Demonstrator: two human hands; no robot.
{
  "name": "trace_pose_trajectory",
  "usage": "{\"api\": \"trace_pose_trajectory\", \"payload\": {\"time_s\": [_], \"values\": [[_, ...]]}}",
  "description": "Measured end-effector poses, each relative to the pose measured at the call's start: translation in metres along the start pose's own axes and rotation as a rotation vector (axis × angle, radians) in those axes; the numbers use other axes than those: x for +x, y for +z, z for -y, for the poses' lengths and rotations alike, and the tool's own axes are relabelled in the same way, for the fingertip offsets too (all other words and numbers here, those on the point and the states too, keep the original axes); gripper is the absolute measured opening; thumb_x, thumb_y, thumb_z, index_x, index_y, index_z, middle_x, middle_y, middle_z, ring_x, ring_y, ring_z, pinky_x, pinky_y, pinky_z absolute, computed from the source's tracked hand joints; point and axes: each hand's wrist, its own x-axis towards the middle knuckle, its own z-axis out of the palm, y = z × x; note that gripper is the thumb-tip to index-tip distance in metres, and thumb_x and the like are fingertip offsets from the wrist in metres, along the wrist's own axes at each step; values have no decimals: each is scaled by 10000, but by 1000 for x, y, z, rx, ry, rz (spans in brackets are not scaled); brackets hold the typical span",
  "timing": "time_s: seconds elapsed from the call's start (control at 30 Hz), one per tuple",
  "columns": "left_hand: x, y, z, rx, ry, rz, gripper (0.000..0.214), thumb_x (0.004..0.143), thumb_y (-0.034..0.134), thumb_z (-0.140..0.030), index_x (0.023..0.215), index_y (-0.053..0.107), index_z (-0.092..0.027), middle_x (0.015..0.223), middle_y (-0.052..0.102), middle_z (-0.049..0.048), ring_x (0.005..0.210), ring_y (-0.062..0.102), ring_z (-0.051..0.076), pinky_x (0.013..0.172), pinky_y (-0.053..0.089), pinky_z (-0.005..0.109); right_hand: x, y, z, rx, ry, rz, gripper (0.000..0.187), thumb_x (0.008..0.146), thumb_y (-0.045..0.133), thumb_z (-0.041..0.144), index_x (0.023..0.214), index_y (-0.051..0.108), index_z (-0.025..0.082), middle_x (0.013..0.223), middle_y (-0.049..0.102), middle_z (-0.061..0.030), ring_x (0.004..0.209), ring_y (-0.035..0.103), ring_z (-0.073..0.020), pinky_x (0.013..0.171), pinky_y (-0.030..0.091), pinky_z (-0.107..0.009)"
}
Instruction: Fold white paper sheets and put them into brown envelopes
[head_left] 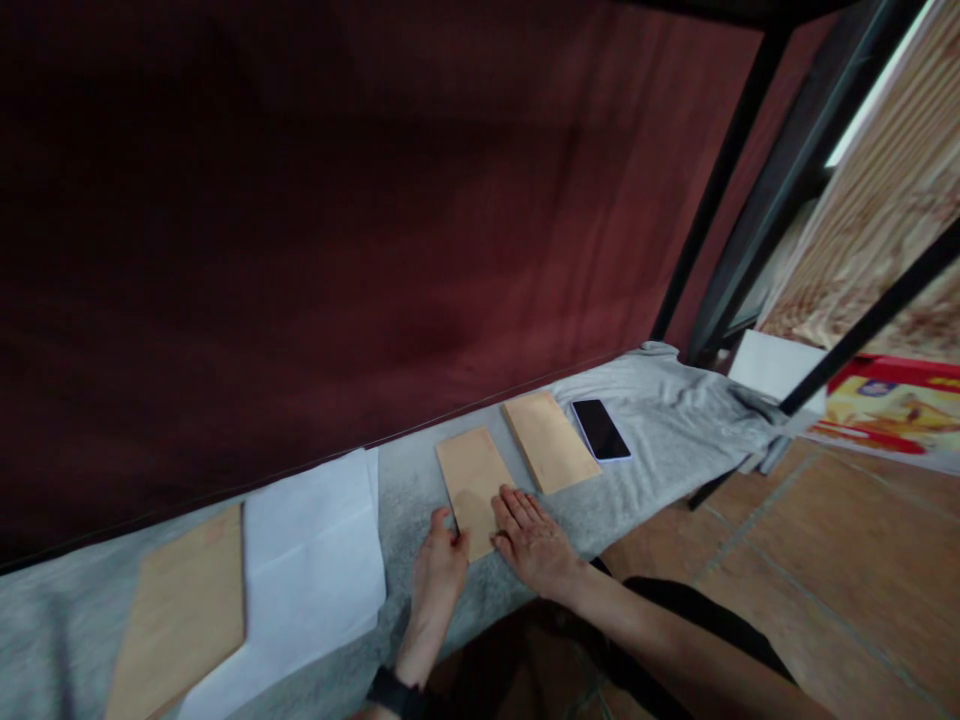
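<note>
A brown paper envelope (478, 470) lies flat on the grey cloth (409, 470) in front of me. My left hand (441, 565), with a dark band on the wrist, is at its lower left edge, fingers curled and closed on that edge. Flat on its lower right part rests my right hand (534, 540), fingers stretched out. Just to the right, a thicker stack of brown envelopes (551, 440) lies apart from the one under my hands.
Beyond that stack lies a phone (601, 430). On the left are white paper sheets (315, 550) and a large brown envelope (187, 600). A dark red panel (375, 250) rises behind. Black metal bars (720, 190) and a colourful box (900, 410) are at the right.
</note>
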Motion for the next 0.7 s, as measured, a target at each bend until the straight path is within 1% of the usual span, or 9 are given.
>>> {"api": "trace_pose_trajectory", "payload": {"time_s": [0.07, 0.13, 0.17, 0.23, 0.3, 0.4, 0.47, 0.57, 0.7], "values": [[0, -3, 2, 134, 98, -77, 320, 912, 525, -247, 1223, 577, -193, 854, 747, 62, 794, 726, 228, 693, 536, 316, 0, 0, 1, -5, 2, 10, 559, 1048, 407, 383, 1535, 398, 109, 1596, 332, -156, 1472, 339, -274, 1209, 276, -432], [2, -1, 4, 160, 261, -130, 328, 957, 426, -253, 1219, 607, -176, 1069, 743, 117, 993, 713, 237, 860, 551, 364, 0, 1, 3, -4, 3, 19, 563, 1055, 389, 382, 1544, 377, 104, 1607, 304, -155, 1483, 316, -271, 1215, 261, -431], [3, 1, 6, 157, 356, -139, 362, 974, 382, -259, 1239, 610, -165, 1184, 715, 136, 1098, 682, 234, 945, 535, 381, 1, 0, 3, 1, 7, 25, 565, 1057, 382, 382, 1549, 366, 105, 1612, 292, -152, 1487, 306, -269, 1218, 253, -433], [7, 9, 8, 168, 514, -118, 438, 998, 322, -292, 1322, 580, -151, 1373, 626, 145, 1281, 581, 222, 1083, 470, 401, 2, -1, 5, 18, 24, 48, 569, 1057, 377, 388, 1552, 358, 107, 1617, 276, -144, 1494, 291, -268, 1224, 241, -439], [14, 19, 6, 226, 604, -46, 491, 1013, 298, -344, 1411, 522, -164, 1487, 541, 126, 1392, 478, 211, 1163, 401, 414, 3, -3, 6, 51, 48, 78, 569, 1057, 375, 396, 1548, 366, 109, 1616, 280, -139, 1495, 285, -270, 1226, 240, -450], [33, 32, -7, 358, 672, 71, 550, 1020, 279, -405, 1489, 440, -168, 1579, 431, 110, 1481, 348, 206, 1233, 284, 431, 6, -7, 7, 112, 67, 126, 567, 1053, 389, 391, 1520, 408, 70, 1591, 328, -166, 1481, 316, -285, 1222, 259, -462], [50, 38, -20, 450, 685, 122, 590, 1019, 253, -420, 1517, 394, -137, 1606, 378, 124, 1507, 290, 209, 1251, 226, 429, 7, -7, 7, 144, 65, 130, 553, 1049, 404, 381, 1484, 457, 44, 1557, 385, -191, 1467, 345, -297, 1220, 268, -468], [79, 44, -37, 560, 650, 136, 617, 1014, 227, -424, 1529, 369, -113, 1609, 361, 138, 1523, 250, 216, 1254, 188, 434, 7, -6, 7, 176, 58, 95, 539, 1046, 417, 381, 1462, 490, 46, 1531, 425, -199, 1455, 364, -309, 1215, 283, -480], [104, 50, -47, 634, 592, 102, 639, 1013, 196, -440, 1540, 345, -112, 1630, 310, 131, 1533, 215, 216, 1255, 154, 424, 9, -8, 9, 200, 74, 93, 576, 1046, 423, 405, 1502, 431, 53, 1572, 354, -184, 1473, 330, -303, 1219, 279, -478]]}}
